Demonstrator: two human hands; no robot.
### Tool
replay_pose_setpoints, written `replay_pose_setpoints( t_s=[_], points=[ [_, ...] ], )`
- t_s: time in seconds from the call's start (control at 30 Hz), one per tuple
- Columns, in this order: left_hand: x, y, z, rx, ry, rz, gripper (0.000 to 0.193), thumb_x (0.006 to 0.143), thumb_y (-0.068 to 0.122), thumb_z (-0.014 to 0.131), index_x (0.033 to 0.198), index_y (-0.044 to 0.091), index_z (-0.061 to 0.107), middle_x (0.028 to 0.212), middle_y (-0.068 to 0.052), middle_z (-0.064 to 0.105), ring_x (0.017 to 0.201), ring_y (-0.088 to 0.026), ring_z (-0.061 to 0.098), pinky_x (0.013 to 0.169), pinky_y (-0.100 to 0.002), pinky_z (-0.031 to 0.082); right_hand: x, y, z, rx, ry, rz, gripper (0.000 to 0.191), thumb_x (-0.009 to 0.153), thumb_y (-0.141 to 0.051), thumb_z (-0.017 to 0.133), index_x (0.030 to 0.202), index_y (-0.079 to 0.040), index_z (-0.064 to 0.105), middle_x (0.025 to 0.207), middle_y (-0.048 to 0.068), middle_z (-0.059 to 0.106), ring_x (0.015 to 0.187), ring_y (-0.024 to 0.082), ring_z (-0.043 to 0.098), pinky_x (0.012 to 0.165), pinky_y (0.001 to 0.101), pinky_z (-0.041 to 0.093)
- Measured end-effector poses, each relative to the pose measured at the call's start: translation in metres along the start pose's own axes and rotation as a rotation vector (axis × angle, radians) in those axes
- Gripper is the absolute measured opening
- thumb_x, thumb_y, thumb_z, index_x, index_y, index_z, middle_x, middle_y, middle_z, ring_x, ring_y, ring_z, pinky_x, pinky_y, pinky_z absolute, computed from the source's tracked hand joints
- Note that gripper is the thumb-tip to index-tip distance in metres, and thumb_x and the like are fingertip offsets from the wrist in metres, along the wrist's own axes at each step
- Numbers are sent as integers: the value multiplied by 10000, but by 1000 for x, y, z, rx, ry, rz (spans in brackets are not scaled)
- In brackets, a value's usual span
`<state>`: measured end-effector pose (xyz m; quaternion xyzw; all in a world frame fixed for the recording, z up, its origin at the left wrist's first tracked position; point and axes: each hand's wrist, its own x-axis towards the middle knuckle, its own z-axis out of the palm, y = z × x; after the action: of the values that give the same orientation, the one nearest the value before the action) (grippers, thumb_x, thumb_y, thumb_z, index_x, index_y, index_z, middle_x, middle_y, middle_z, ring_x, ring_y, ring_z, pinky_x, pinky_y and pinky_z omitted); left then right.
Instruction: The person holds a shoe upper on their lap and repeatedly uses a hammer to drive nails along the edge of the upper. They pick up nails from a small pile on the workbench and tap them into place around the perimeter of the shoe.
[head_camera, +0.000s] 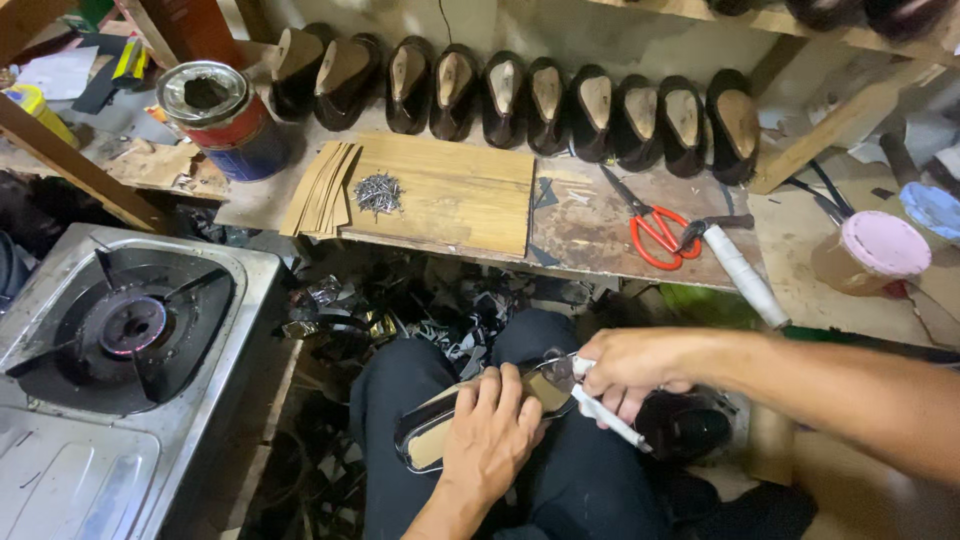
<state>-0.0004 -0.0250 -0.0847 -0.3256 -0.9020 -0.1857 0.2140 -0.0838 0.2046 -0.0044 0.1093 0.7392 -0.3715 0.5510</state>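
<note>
On the person's lap the black shoe (440, 430) lies sole-up, its long axis running lower-left to upper-right, pressed flat by the left hand (490, 440) while the right hand (630, 365) grips white-handled pincers (590, 395) at its upper-right end.

Your left hand (487, 437) pressing a black shoe upper on its tan last (470, 420) across your lap, your right hand (628, 370) gripping white-handled pincers (590, 395) at its toe, red-handled scissors (655, 232) on the worn wooden bench (590, 235)
</note>
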Motion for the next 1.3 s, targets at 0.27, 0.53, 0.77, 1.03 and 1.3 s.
replay_pose_setpoints(
  t_s=[0.27,0.53,0.77,1.03,1.3],
  points=[
    [11,-24,-6,-24,-26,-63,318,781,295,741,974,66,634,1252,-237,590,1134,-377,562,878,-474,440,8,-17,21,-126,273,-210,256,971,-197,572,1016,37,666,618,102,664,449,189,628,413,327,511],
    [48,-58,12,-88,-90,-87,414,708,330,799,988,58,661,1276,-232,597,1088,-361,558,822,-473,424,70,13,68,152,763,-381,371,928,-268,581,1277,-141,568,608,91,652,470,198,630,439,361,519],
    [57,-46,26,-96,-122,-79,437,722,384,820,979,63,673,1295,-212,587,1088,-363,558,831,-503,432,58,40,51,-167,874,-677,195,962,-203,568,1027,-20,586,734,207,706,683,407,704,589,465,523],
    [40,-9,28,5,-108,107,372,776,358,744,1002,64,707,1389,-151,581,1172,-400,534,898,-507,440,23,66,47,-607,732,-435,198,950,-194,609,961,-2,560,654,226,662,635,418,687,569,485,533],
    [29,-6,25,65,-126,219,364,875,349,683,1080,51,727,1330,-176,598,1203,-433,525,924,-491,453,-5,71,54,-185,575,-445,171,943,-217,584,1037,-78,618,662,160,706,577,362,752,559,446,566]
  ],
)
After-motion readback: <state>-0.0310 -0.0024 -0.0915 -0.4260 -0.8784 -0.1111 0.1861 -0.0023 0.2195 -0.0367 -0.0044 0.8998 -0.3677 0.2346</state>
